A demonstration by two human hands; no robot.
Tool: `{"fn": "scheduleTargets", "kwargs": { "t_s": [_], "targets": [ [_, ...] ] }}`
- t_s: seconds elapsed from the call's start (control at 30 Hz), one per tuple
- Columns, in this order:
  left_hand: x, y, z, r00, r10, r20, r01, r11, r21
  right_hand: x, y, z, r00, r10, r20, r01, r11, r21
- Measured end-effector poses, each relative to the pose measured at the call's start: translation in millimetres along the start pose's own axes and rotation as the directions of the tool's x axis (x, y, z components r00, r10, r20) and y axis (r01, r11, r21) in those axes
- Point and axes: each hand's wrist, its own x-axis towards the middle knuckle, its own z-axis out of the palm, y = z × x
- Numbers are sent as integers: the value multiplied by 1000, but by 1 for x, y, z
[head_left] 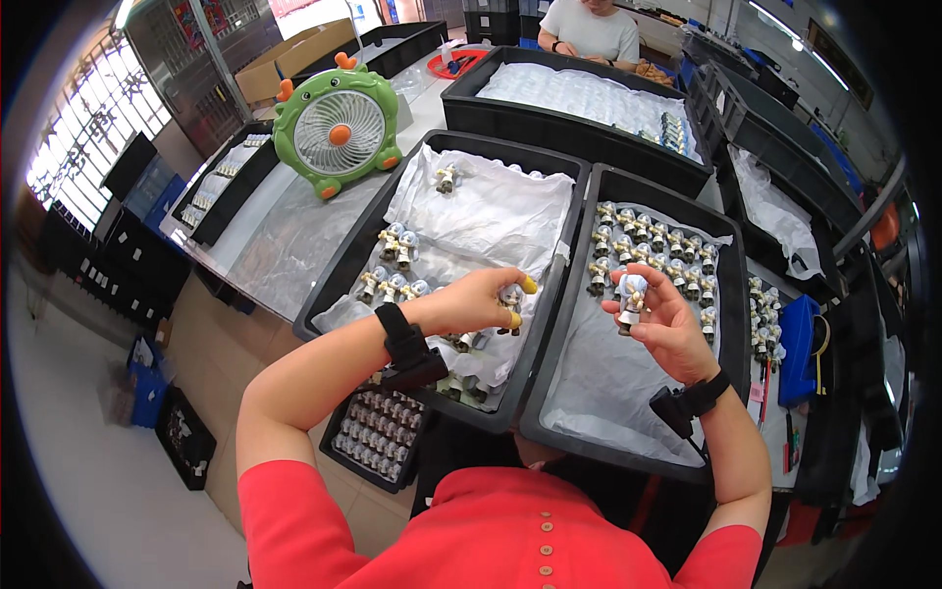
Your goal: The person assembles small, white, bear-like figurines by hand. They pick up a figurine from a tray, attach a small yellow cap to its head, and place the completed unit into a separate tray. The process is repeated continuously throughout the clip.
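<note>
figurines [631, 298] are held one per hand, the right hand [675, 324] curled, the left hand [474, 300] stretched over a tray [491, 145]; a fan [340, 133] is set beside it.

The 2 hands [679, 337] each hold 1 small figurine [631, 297] above 2 black trays [608, 454] lined with white sheeting [613, 388].

The barred window [95, 128] glares white while edges bend

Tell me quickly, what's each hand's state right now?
Left hand: curved around a small white-and-gold figurine; firm grip cannot be told.
Right hand: closed, holding a similar figurine.
</note>
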Motion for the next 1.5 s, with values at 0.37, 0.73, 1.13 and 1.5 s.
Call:
{"fn": "scheduleTargets", "kwargs": {
  "t_s": [0.37,0.73,1.13,1.5],
  "targets": [
    [27,-34,7,983,71,169,-149,846,512,-1,-3,-1,999,-1,37,1,1000,7],
    [31,-24,11,982,29,186,-162,631,759,-21,-20,-10,1000,-20,-4,20,995,101],
    [27,-17,-14,983,71,169,-99,981,167,-353,-68,-47,545,-468,-695,427,869,-250],
    [28,23,-9,951,306,-36,-274,893,356,-499,20,26,279,-365,-888,692,718,-78]
  ]
}}
